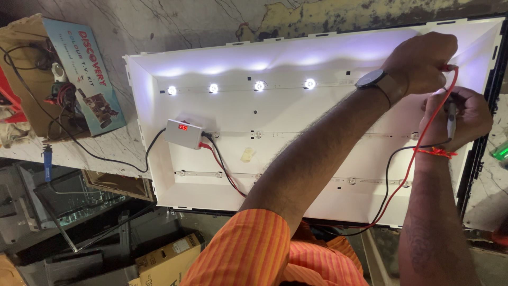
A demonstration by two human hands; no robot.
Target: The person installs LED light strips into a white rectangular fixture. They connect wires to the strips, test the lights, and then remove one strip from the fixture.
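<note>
Orange striped cloth of the person's shirt (pixel 254 249) fills the near edge, with both forearms reaching away from it toward the far right.

Under the arms lies a wide white backlight tray (pixel 159 175), set on a pale cracked stone worktop (pixel 174 26). Along the tray's far side runs an LED strip (pixel 238 87) with four lamps lit bright white; two more strips, unlit, run across the middle and the near side.

At the far left of the worktop stands an open cardboard box (pixel 29 69) full of wires and parts, with a blue printed card (pixel 87 74) leaning on it. Below the worktop, near left, scrap panels (pixel 79 212) and a yellow-brown carton (pixel 169 259) are stacked.

A small grey tester box (pixel 183 132) with a red lit display sits inside the tray at its left. A red lead (pixel 423 153) and a black lead (pixel 389 175) run from it along the tray's near side and up to the hands.

The left hand (pixel 423 61), with a dark wristwatch (pixel 373 79), has its grip closed on the red probe tip (pixel 450 68) at the tray's far right corner. The right hand (pixel 460 119), an orange thread (pixel 436 152) on its wrist, is just nearer, its grip closed round a slim probe (pixel 451 119) pointing down at the tray.
</note>
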